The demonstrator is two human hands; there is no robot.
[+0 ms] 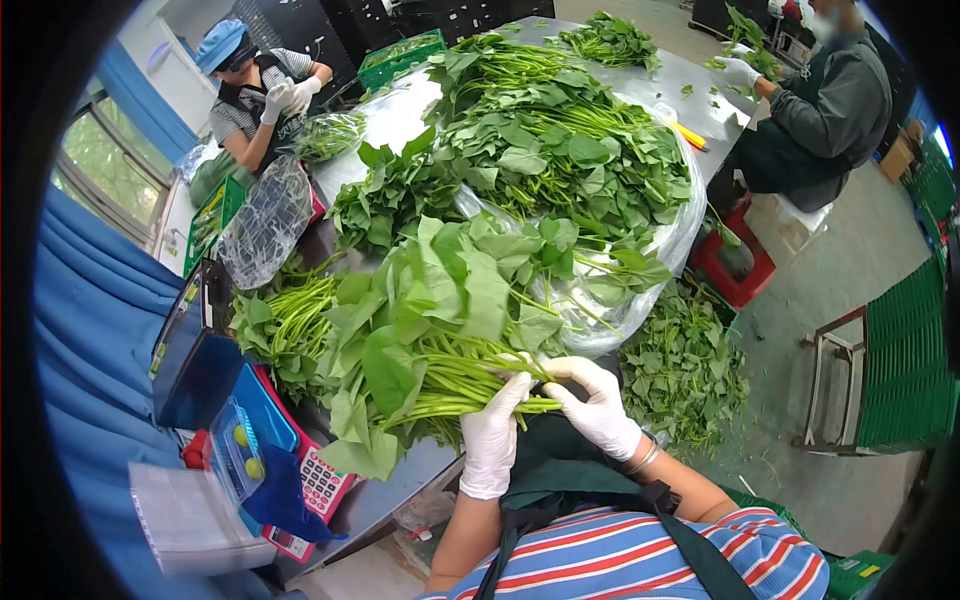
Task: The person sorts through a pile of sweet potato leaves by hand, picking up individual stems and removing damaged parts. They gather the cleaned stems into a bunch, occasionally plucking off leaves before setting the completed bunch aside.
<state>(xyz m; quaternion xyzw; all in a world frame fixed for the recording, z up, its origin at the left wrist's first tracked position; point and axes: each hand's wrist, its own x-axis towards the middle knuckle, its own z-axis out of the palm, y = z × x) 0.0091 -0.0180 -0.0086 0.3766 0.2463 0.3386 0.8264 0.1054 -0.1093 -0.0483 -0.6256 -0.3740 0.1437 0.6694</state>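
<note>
A bunch of leafy green stalks [430, 330] lies across the near edge of the metal table [700, 95], leaves pointing left and up. My left hand [493, 435], in a white glove, is wrapped around the stem ends from below. Just to the right, my right hand [597, 405], also gloved in white, grips the same stems. A large heap of the same greens [540, 150] fills the table's middle on clear plastic sheeting [640, 300].
A digital scale [195, 365] and a red calculator [320, 485] sit at the left, beside clear bags [265, 225]. Two other gloved workers handle greens at the far left [262, 95] and far right [825, 100]. Loose leaves [685, 370] cover the floor; green crates [905, 365] stand right.
</note>
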